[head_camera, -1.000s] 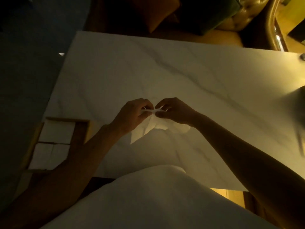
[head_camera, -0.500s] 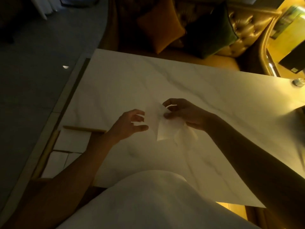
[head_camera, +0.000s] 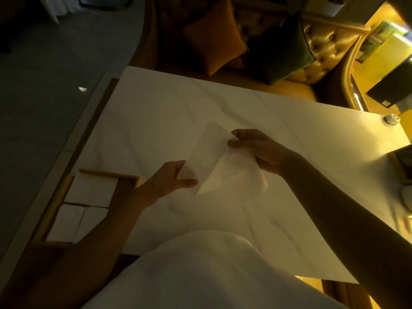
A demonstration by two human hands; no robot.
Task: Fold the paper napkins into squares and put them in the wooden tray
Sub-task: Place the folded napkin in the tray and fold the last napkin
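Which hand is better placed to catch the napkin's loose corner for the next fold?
Left. The left hand is open beside the napkin's hanging lower corner; the right hand already pinches its upper edge.

This looks like a lounge or hotel sitting room, lit dim and warm yellow. A white marble table [head_camera: 223, 103] stands before a tufted golden leather sofa [head_camera: 321, 70], where an orange cushion [head_camera: 214, 39] and a dark green cushion [head_camera: 281, 47] lie side by side. The floor [head_camera: 55, 70] at the left is dark grey.
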